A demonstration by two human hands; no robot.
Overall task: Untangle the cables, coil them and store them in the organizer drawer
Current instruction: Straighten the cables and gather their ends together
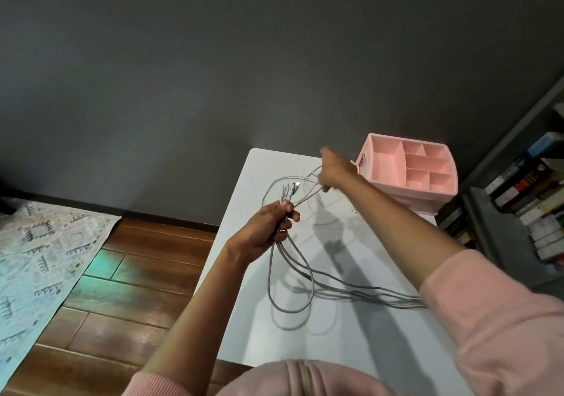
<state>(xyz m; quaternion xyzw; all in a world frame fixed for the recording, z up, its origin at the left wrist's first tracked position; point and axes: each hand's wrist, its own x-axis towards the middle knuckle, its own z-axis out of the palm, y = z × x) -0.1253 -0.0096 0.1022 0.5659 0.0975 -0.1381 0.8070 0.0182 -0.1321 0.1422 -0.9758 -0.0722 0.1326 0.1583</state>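
Several grey cables (291, 276) hang in loops over the white table (335, 343). My left hand (268, 227) is closed around the bundle just below the connector ends (288, 189), which stick up above my fist. My right hand (335, 171) is stretched farther out, pinching strands of the same cables near the pink organizer (412, 169). The organizer stands at the table's far right corner, with open compartments on top. Its drawer front is not clearly visible. More strands trail to the right under my right arm.
A loose connector end (354, 211) lies on the table near the organizer. A bookshelf (534, 200) with books stands to the right. Wooden floor and a patterned rug (39, 258) are to the left. A dark wall is behind.
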